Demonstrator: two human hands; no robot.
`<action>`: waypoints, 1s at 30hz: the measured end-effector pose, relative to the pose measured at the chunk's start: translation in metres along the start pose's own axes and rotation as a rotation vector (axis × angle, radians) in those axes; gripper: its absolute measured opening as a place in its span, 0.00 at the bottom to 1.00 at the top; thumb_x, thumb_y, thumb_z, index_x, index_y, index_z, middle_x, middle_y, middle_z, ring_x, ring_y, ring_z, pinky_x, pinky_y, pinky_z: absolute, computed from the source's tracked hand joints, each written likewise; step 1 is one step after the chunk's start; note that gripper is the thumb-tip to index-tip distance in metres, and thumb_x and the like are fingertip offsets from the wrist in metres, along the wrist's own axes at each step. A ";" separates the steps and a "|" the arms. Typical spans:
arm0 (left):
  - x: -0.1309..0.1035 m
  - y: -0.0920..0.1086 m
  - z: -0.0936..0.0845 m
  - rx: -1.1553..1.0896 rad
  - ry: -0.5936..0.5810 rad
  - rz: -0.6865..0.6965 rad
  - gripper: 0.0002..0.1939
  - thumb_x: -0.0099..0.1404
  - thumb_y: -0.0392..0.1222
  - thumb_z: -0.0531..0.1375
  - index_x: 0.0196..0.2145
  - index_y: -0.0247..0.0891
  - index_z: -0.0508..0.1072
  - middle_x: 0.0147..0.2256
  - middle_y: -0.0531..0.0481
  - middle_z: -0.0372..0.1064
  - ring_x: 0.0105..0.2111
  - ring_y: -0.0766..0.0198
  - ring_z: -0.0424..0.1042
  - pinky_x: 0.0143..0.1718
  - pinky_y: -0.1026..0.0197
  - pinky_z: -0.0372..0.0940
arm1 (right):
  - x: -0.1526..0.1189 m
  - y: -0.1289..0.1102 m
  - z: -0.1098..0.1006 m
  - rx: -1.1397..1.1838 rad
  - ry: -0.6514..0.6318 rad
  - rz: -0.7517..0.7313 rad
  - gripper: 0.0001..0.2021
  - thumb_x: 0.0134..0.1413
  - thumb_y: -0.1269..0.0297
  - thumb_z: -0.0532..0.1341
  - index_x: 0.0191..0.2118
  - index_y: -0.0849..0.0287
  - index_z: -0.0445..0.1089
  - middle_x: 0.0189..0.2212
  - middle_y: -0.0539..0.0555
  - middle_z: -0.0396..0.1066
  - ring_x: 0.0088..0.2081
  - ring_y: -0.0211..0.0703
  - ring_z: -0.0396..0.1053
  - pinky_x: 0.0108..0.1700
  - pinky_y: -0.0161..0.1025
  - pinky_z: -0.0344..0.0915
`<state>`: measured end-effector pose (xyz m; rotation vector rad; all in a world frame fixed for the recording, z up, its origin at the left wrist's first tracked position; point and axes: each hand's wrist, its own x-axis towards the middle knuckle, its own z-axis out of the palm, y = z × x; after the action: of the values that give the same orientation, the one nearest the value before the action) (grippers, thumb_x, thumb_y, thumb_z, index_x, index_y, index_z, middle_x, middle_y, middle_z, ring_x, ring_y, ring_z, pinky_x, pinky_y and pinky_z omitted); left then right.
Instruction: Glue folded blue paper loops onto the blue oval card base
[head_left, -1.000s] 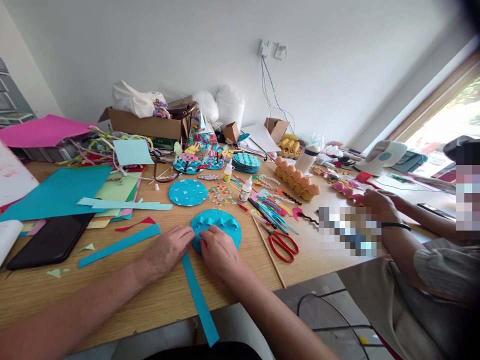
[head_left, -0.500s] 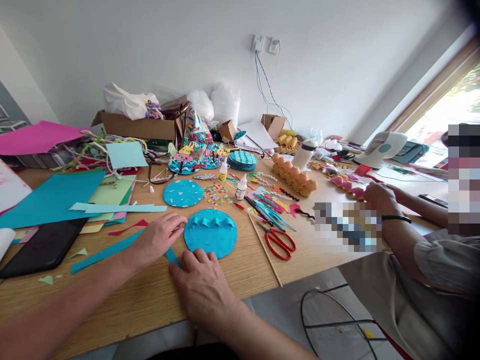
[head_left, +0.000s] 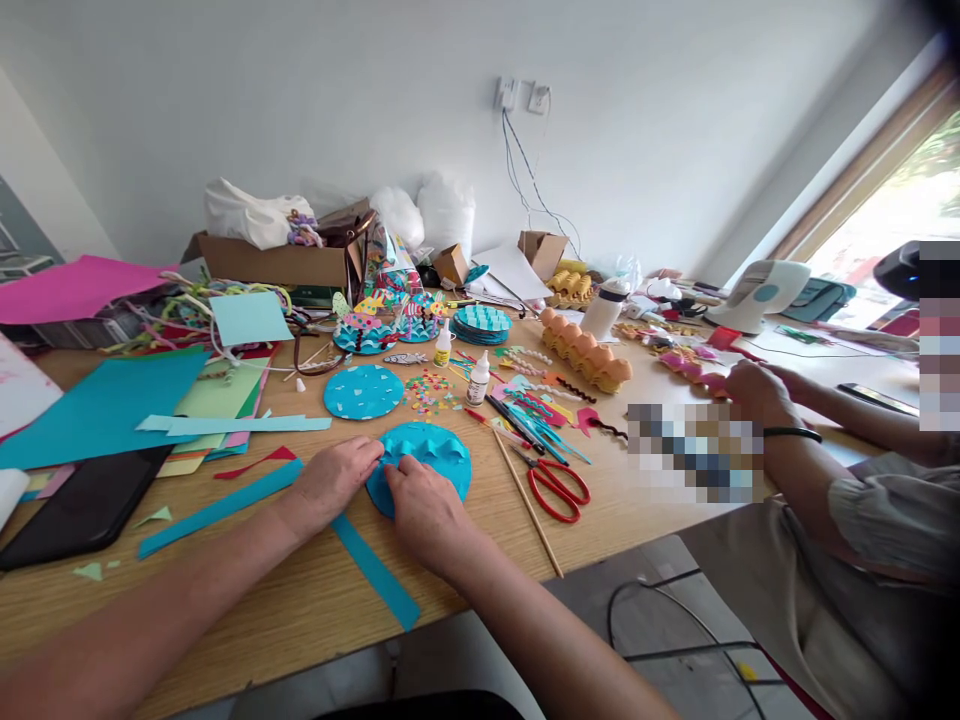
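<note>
A round blue disc (head_left: pixel 454 480) with a row of raised paper waves lies on the table in front of me. My left hand (head_left: pixel 341 478) is closed at the disc's left edge, fingertips pinched on a blue paper strip (head_left: pixel 379 575). The strip's loose end runs out below that hand to the table's front edge. My right hand (head_left: pixel 426 500) rests over the disc's lower left, its fingers bent and closed close to the left fingertips. What those right fingers hold, if anything, is hidden. Another blue strip (head_left: pixel 217 508) lies left, partly behind my left forearm.
Red-handled scissors (head_left: pixel 556 490) and a wooden stick (head_left: pixel 529 505) lie to the right. Beyond the disc stand a glue bottle (head_left: pixel 478 380) and a second blue disc (head_left: pixel 364 391). A black phone (head_left: pixel 82 510) lies left. At right, another person's hands (head_left: pixel 761 395) work over the table.
My right hand has moved from the strip up onto the disc, uncovering the strip's loose end. My left hand has shifted slightly right to the disc's edge.
</note>
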<state>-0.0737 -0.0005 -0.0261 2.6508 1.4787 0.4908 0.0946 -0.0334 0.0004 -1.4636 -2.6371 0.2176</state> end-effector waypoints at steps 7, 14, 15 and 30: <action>-0.001 0.000 0.006 0.028 0.026 -0.026 0.08 0.66 0.37 0.49 0.31 0.39 0.65 0.31 0.50 0.66 0.33 0.61 0.68 0.34 0.61 0.62 | 0.002 -0.004 0.000 -0.005 -0.004 0.025 0.14 0.57 0.74 0.46 0.43 0.62 0.67 0.38 0.59 0.69 0.37 0.48 0.70 0.31 0.38 0.63; -0.001 0.005 0.007 0.018 0.053 -0.037 0.08 0.65 0.34 0.48 0.28 0.40 0.62 0.29 0.52 0.64 0.30 0.63 0.67 0.32 0.62 0.61 | 0.001 -0.004 0.001 0.000 -0.001 0.024 0.14 0.57 0.74 0.46 0.43 0.62 0.66 0.39 0.59 0.68 0.38 0.49 0.69 0.30 0.39 0.64; -0.001 0.005 0.007 0.015 0.056 -0.039 0.08 0.64 0.34 0.48 0.28 0.40 0.62 0.29 0.52 0.64 0.30 0.63 0.67 0.32 0.62 0.61 | 0.001 -0.004 0.001 -0.001 0.001 0.022 0.14 0.57 0.73 0.46 0.44 0.62 0.66 0.39 0.60 0.68 0.38 0.49 0.69 0.30 0.39 0.64; 0.001 0.008 0.009 0.009 0.022 -0.070 0.07 0.65 0.34 0.49 0.33 0.37 0.66 0.34 0.48 0.67 0.36 0.59 0.68 0.37 0.59 0.63 | -0.001 -0.005 0.002 0.000 0.007 0.010 0.16 0.57 0.74 0.46 0.48 0.64 0.64 0.40 0.62 0.67 0.40 0.50 0.67 0.34 0.41 0.66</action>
<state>-0.0637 -0.0030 -0.0331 2.5979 1.5769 0.5110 0.0910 -0.0371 -0.0004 -1.4750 -2.6248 0.2131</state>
